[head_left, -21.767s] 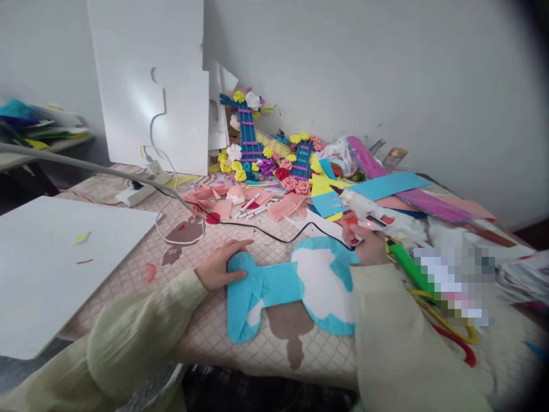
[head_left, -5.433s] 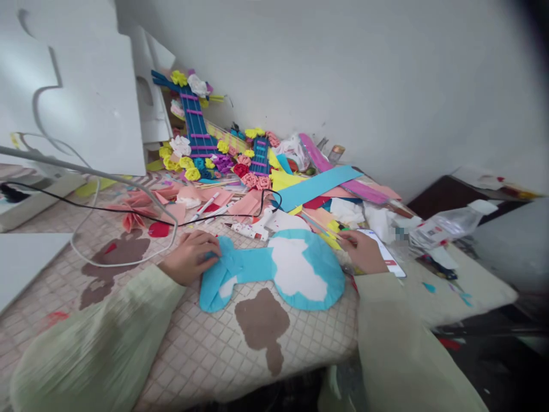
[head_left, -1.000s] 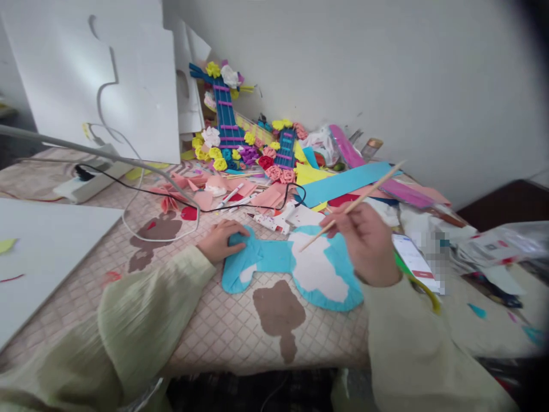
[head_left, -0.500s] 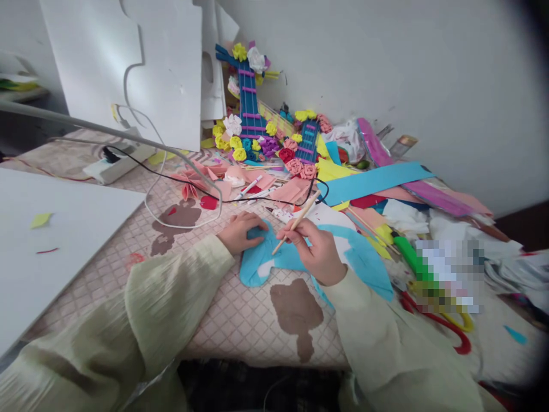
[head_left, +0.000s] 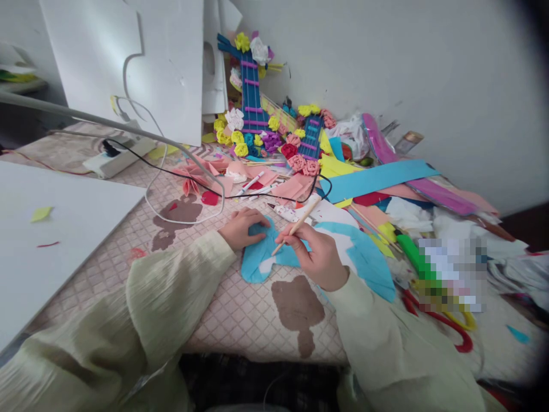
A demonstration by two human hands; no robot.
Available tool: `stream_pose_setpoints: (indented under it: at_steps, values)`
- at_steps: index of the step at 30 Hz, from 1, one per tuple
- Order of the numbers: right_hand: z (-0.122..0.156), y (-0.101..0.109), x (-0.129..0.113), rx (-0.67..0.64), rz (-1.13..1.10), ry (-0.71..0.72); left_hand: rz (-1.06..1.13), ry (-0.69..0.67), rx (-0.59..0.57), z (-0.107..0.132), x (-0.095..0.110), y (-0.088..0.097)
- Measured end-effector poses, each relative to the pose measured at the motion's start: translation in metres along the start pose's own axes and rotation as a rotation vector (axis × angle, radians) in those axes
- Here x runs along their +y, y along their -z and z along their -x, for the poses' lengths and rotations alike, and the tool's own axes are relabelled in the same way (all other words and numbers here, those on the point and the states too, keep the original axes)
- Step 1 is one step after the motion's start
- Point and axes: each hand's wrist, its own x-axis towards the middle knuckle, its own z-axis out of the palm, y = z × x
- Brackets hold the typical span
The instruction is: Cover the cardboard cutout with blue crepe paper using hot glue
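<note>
A white cutout shape (head_left: 348, 252) partly covered with blue paper (head_left: 373, 263) lies flat on the table in front of me. My left hand (head_left: 244, 229) rests on its left end, thumb and fingers apart and pressing the blue paper down. In my right hand (head_left: 319, 252) is a thin wooden stick (head_left: 305, 214), pinched like a pen. Its lower tip meets the cutout near a bare white patch (head_left: 267, 264). My right hand hides part of the cutout's middle.
Behind stand flower-trimmed paper guitars (head_left: 251, 94). Coloured paper strips (head_left: 381, 178), a glue bottle (head_left: 286, 213) and pens (head_left: 251, 184) lie around. Red-handled scissors (head_left: 461, 337) and a green cutter (head_left: 414, 257) are right. A power strip (head_left: 107, 163), cables and white board (head_left: 64, 240) are left.
The view has shifted slightly. The stick is a little more slanted, with its tip still at the cutout. My left hand stays on the blue paper.
</note>
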Motion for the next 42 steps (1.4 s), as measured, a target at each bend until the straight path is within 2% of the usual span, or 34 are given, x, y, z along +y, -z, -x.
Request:
stream_pose_setpoints:
  at_steps: [4, 12, 17, 22, 27, 32, 35, 37, 40, 41, 42]
  values:
    - [0.001, -0.001, -0.002, -0.005, 0.017, -0.02, 0.006, 0.003, -0.014, 0.0, 0.0, 0.0]
    - [0.012, -0.002, -0.008, 0.003, 0.06, 0.068, 0.031, 0.004, -0.002, 0.002, -0.001, -0.001]
    - [0.017, 0.005, -0.01, 0.037, 0.061, 0.093, 0.031, 0.003, 0.011, 0.001, -0.002, 0.0]
    - [0.02, 0.011, -0.01, 0.127, 0.061, -0.004, 0.028, -0.005, -0.006, 0.001, -0.001, 0.0]
    - [0.022, 0.01, -0.009, 0.086, 0.061, -0.018, 0.031, 0.023, 0.001, 0.001, -0.002, -0.001]
    - [0.029, 0.018, -0.01, 0.2, -0.035, -0.147, 0.029, 0.046, -0.015, 0.001, -0.002, -0.001]
    - [0.033, 0.029, -0.009, 0.267, -0.112, -0.212, 0.021, 0.071, -0.012, 0.002, 0.0, 0.0]
    - [0.036, 0.043, -0.008, 0.387, -0.128, -0.234, 0.017, 0.082, -0.019, 0.002, 0.001, 0.0]
    - [0.045, 0.076, -0.003, 0.65, -0.054, -0.24, 0.014, 0.078, -0.036, 0.003, 0.002, 0.002]
    - [0.048, 0.09, 0.001, 0.704, 0.012, -0.259, 0.014, 0.077, -0.037, 0.003, 0.002, 0.002]
    - [0.052, 0.102, 0.006, 0.7, 0.112, -0.294, 0.013, 0.076, -0.035, 0.003, 0.002, 0.002]
